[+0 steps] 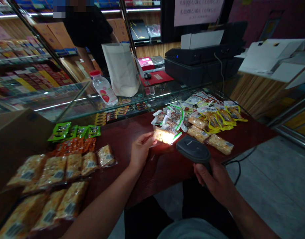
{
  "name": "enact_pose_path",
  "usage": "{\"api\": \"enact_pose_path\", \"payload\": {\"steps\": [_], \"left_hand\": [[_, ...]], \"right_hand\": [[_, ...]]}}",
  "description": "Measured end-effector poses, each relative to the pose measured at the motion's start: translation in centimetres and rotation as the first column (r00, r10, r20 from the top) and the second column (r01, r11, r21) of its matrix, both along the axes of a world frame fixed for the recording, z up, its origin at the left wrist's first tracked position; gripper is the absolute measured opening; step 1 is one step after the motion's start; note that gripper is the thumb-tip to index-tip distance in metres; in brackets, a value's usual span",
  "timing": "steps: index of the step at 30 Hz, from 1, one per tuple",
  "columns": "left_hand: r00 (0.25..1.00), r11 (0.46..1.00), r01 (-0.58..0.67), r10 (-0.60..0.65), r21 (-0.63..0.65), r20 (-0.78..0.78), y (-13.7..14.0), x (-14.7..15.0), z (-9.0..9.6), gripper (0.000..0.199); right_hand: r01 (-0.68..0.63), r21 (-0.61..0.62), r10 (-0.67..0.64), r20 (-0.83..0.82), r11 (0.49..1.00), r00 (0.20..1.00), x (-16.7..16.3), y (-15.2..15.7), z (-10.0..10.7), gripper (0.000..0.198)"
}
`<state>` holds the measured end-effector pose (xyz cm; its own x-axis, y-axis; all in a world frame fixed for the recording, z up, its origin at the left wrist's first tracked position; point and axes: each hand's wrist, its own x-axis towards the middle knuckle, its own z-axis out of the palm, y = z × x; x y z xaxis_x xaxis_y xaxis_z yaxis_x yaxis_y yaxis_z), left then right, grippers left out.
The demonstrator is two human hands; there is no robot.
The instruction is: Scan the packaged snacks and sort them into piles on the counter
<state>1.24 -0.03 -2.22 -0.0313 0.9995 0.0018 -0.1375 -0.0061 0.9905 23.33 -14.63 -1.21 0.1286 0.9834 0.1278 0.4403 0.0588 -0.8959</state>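
My left hand (pixel 140 149) pinches the left end of a clear-wrapped snack bar (pixel 163 135), held just above the dark red table (pixel 152 176). Bright light from the scanner falls on the wrapper. In my right hand (pixel 214 177) is a black handheld barcode scanner (pixel 193 148), its head tilted toward that bar. Beyond the scanner, more wrapped snack bars (pixel 220 144) lie beside yellow-edged food packets (pixel 217 119) and small clear packets (pixel 171 116). To the left, several wrapped bars (pixel 53 167) sit in rows with barcode labels facing up.
Green packets (pixel 75 131) and orange packets (pixel 74 146) lie behind the left rows, near a cardboard box (pixel 20 132). A glass counter holds a red-capped bottle (pixel 104 89) and a white bag (pixel 121 69). A person in black (pixel 89 30) stands behind. A cable (pixel 239 166) hangs at right.
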Motion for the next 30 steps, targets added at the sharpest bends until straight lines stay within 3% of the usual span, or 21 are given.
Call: {"api": "enact_pose_path", "payload": {"steps": [10, 15, 20, 24, 27, 30], "left_hand": [[1.000, 1.000, 0.009, -0.009, -0.007, -0.012, -0.1, -0.3, 0.4, 0.041], [0.999, 1.000, -0.014, 0.014, 0.014, 0.038, -0.3, -0.2, 0.6, 0.041], [0.982, 0.994, -0.102, 0.096, 0.028, 0.162, -1.1, -1.1, 2.6, 0.043], [0.962, 0.983, -0.185, 0.181, 0.003, 0.204, -3.9, -4.4, 4.9, 0.042], [0.932, 0.947, -0.319, 0.319, -0.025, 0.170, -7.1, -9.0, 6.6, 0.038], [0.888, 0.888, -0.458, 0.459, -0.034, 0.027, -10.0, -15.0, 8.5, 0.037]], "right_hand": [[0.040, -0.016, -0.040, -0.020, 0.999, 0.999, -0.5, -0.1, 0.6, 0.039], [0.034, -0.110, -0.049, -0.133, 0.993, 0.990, -0.3, 0.1, -1.1, 0.043], [0.040, -0.109, -0.058, -0.166, 0.993, 0.984, 0.2, 0.1, -2.8, 0.052], [0.094, -0.147, -0.117, -0.159, 0.985, 0.980, 1.0, 0.2, -3.1, 0.056], [-0.012, -0.221, -0.027, -0.176, 0.975, 0.984, 2.1, 0.6, -3.9, 0.057], [0.035, -0.127, -0.054, -0.148, 0.991, 0.988, 2.9, 1.0, -5.2, 0.049]]}}
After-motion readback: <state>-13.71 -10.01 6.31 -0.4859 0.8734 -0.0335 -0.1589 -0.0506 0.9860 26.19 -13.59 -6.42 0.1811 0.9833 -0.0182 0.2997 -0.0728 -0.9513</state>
